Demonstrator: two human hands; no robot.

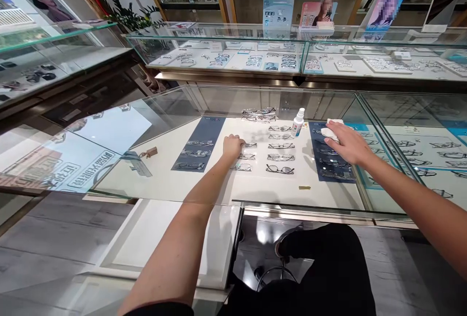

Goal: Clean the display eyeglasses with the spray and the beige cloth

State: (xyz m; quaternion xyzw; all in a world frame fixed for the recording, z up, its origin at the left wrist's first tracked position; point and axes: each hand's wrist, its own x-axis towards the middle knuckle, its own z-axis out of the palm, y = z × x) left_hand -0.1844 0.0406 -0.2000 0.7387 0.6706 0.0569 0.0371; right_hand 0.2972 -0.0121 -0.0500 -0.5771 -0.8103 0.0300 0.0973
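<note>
My left hand (232, 147) reaches over the middle of the glass display counter (204, 192) with its fingers curled closed. Beside its fingertips is a pair of eyeglasses (250, 145); whether the fingers hold anything is hidden. My right hand (346, 141), farther right, has its fingers over a folded white cloth (331, 132), above a dark display strip (324, 162) with several glasses on it. Between the hands stands a white spray bottle (298, 122), upright. More eyeglasses (280, 169) line up in rows on the white base.
A white drawer (124, 252) is pulled out below the counter's left part. Keys with a brown tag (149, 152) lie at left, and a small brass-coloured piece (304, 188) is near the front edge. Another glass showcase (219, 75) runs behind. A wheeled stool base (277, 272) is below.
</note>
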